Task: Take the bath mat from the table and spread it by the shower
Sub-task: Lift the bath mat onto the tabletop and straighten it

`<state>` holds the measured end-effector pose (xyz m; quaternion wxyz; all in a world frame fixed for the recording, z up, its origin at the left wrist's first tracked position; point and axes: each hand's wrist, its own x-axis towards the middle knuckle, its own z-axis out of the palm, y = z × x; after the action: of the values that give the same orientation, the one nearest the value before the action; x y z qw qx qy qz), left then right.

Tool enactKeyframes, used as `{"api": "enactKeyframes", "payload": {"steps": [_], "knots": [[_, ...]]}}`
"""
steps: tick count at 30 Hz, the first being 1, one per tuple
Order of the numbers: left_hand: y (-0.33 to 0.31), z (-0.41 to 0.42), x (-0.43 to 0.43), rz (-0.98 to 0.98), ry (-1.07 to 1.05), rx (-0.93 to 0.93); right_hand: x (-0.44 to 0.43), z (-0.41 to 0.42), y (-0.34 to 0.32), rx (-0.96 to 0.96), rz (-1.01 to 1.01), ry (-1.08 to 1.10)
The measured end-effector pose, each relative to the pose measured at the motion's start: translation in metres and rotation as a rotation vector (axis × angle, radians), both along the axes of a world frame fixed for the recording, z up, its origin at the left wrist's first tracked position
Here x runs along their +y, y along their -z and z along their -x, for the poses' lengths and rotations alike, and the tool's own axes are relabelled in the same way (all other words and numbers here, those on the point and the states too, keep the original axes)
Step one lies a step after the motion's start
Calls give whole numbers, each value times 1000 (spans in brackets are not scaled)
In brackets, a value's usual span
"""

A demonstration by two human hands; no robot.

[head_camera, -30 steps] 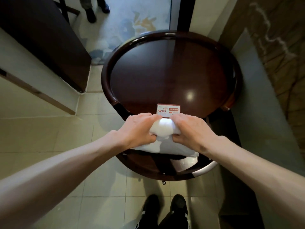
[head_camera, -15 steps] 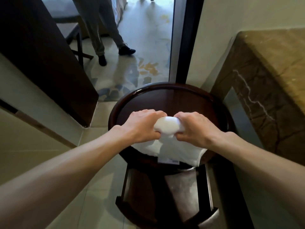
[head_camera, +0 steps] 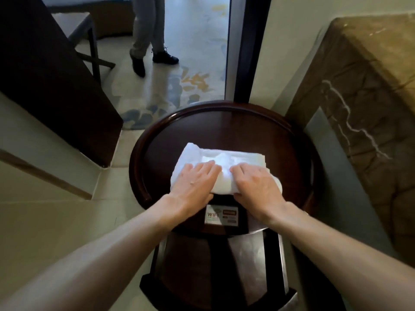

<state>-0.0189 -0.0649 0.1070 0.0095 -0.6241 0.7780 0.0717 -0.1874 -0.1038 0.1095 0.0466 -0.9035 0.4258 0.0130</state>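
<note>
Folded white bath mat (head_camera: 226, 157) lies on the round dark wooden bench (head_camera: 224, 124), toward its front half, just beyond the WiFi card (head_camera: 221, 216), and is not yet off the surface. Step in hand, as I read it: secure the bundle and lift it clear. To do it well, take the whole thickness of the fold, thumbs under the near edge and fingers over the top, so no layer slips loose. Lift straight up before turning away, since the card looks light and a trailing corner could sweep it off. Keep the mat folded until at the shower, which is not in view. Pose: both forearms reach forward and down, hands side by side and almost touching over the mat's near edge. Left hand (head_camera: 193, 182) lies palm down, fingers fairly straight across the top, thumb tucked at the near edge, its grip pinching the mat. Right hand (head_camera: 256, 187) has knuckles raised, fingers curled into the cloth, its grip clamped on the fold.
</note>
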Motion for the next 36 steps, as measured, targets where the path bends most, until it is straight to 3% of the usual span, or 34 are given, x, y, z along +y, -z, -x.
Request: {"api": "enactKeyframes", "payload": {"steps": [4,8,14,28,36], "knots": [[27,0,23,-65,85,-34,25,12,36,35,-27,-75],[42,-3,30,-150,48,-21,39,18,53,143,-63,-86],[67,2,30,-202,46,-138,47,24,66,158,-91,-82],[86,3,29,-131,2,-119,97,40,78,-73,-43,-97],[94,3,27,-114,-20,-148,156,58,95,-63,-224,-276]]}}
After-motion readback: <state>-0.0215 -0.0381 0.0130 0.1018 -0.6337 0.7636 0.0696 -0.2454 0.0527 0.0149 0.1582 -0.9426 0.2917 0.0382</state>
